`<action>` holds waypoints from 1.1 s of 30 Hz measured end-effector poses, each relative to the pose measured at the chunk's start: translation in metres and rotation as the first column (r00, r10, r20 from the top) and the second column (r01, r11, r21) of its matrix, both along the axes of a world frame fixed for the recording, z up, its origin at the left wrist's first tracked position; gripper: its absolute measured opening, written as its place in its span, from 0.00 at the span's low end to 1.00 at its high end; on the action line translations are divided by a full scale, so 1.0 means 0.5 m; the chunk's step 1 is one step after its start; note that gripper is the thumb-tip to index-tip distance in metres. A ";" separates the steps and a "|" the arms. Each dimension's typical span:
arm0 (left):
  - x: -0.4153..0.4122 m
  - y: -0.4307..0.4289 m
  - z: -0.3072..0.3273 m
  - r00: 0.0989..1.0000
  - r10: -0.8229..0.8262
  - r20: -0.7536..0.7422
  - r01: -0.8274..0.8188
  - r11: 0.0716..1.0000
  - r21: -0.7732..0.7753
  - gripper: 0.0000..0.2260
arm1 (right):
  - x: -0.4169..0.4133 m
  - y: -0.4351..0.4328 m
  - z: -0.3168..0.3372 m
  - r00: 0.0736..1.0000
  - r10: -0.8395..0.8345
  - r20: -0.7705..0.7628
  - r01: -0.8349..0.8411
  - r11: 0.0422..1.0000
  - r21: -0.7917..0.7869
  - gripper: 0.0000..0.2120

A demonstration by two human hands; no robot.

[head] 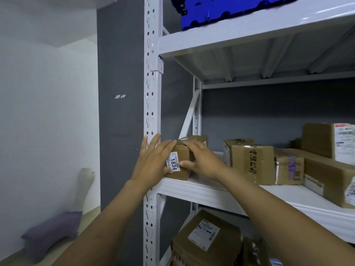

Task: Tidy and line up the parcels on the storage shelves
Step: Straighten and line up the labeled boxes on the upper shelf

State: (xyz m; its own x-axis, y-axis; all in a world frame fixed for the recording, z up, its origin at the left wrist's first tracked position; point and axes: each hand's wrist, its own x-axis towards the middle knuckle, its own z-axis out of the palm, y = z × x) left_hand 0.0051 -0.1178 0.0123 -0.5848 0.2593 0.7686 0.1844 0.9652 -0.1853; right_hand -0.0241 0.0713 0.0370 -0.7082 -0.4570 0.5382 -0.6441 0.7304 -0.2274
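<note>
Right grip (201, 160): laid over the top of the small box (182, 153), fingers bent round it, thumb pressed to its front.
Left grip (153, 160): fingers spread and straight, held flat against the box's left side, thumb on the label (173, 164).
Small box: set at the left end of the middle shelf (211, 191), beside the post (152, 93).
Other parcels (249, 162): ranged along the same shelf, to the right.

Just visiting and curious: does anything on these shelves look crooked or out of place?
Yes. On the middle shelf the parcels' fronts are staggered: the big box at the right sits further forward than the handwritten box. Below, a labelled box lies tilted. The left hand presses and the right hand grips the 1834 box.
</note>
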 end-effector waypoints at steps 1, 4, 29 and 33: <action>-0.003 0.008 0.003 0.999 -0.036 -0.002 0.036 0.999 -0.007 0.41 | 0.005 0.017 0.006 0.999 -0.030 -0.030 0.032 0.998 0.048 0.34; -0.011 0.036 0.019 0.985 -0.169 0.042 0.169 0.985 -0.017 0.41 | 0.027 0.085 0.036 0.923 -0.258 -0.285 0.291 0.954 0.080 0.27; 0.025 0.202 0.100 0.723 -0.686 -0.080 0.474 0.409 0.780 0.36 | 0.208 0.222 0.029 0.942 -0.256 -0.218 -0.064 0.501 -0.863 0.02; 0.061 0.189 0.110 0.425 -0.905 0.016 0.262 0.140 0.955 0.44 | 0.263 0.228 0.006 0.988 -0.080 -0.130 -0.102 0.283 -0.954 0.07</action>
